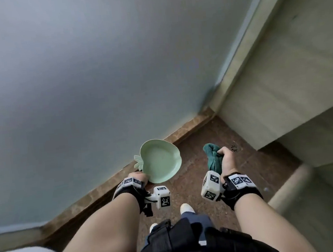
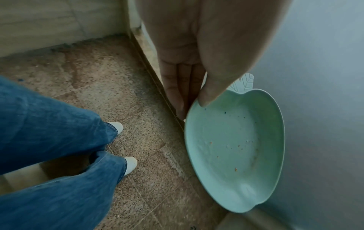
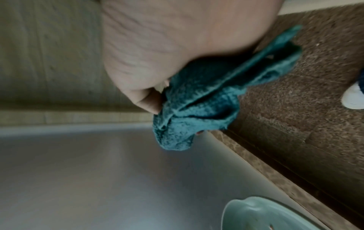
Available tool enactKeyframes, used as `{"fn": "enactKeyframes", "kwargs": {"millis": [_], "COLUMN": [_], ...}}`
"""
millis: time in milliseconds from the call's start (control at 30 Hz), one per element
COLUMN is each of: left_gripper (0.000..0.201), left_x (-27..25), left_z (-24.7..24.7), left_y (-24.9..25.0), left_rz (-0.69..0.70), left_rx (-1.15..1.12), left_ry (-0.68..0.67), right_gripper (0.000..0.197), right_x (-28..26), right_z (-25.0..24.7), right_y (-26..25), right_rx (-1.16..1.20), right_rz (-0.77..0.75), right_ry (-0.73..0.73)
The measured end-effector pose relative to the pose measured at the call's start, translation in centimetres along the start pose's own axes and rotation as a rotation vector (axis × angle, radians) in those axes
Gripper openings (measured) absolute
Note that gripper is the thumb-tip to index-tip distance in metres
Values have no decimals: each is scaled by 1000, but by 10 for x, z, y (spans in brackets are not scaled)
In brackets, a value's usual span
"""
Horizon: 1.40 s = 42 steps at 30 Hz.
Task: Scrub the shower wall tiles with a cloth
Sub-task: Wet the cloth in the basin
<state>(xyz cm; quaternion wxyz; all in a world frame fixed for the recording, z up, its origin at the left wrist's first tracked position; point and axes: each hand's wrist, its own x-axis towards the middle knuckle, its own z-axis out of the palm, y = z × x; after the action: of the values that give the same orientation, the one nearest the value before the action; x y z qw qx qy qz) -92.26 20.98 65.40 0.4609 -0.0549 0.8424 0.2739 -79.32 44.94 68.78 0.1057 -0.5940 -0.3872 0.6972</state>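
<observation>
While the dark teal cloth [image 1: 213,158] sits bunched in the right hand [image 1: 227,160], whose fingers curl tightly round it, it hangs above the speckled brown floor [image 1: 195,143] and well clear of the pale grey-blue wall [image 1: 95,71]. Folds of it stick out past the knuckles in the right wrist view. Beside it, the left hand [image 1: 139,176] pinches the rim of a light green apple-shaped dish [image 1: 161,161], thumb inside and fingers behind, the dish tilted close to the wall above the brown skirting [image 1: 186,131]. Small specks dot the dish's inside. Below, blue jeans [image 2: 49,132] and white shoes [image 2: 131,165] stand on the floor
</observation>
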Motion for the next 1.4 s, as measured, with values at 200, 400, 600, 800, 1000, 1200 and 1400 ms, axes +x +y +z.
{"fn": "enactKeyframes", "kwargs": {"millis": [200,400,600,800,1000,1200,1400], "left_gripper": [23,39,23,32,40,15,30], "left_x": [67,72,58,55,59,54,48], "left_z": [44,109,188,258,309,346,359], "left_y": [64,159,286,376,433,472,500], "left_rz": [57,87,100,50,23,73,122], "left_rx": [118,-78,-148,-240,-253,-210,-89], "left_ry": [-59,-110,-138,-125,-140,-182,-174], "right_gripper": [19,29,15,9,14,28,31], "right_x": [13,76,168,211,240,274,294], "right_z": [-48,-104,-174,-217,-232,-227,-224], "right_y": [-25,-59,-160,-252,-291,-316,-318], "right_rx": [217,214,140,25,-457,-896,-965], "right_rz": [-10,13,-124,-223,-448,-530,-557], "right_ry": [147,199,221,218,149,74,89]}}
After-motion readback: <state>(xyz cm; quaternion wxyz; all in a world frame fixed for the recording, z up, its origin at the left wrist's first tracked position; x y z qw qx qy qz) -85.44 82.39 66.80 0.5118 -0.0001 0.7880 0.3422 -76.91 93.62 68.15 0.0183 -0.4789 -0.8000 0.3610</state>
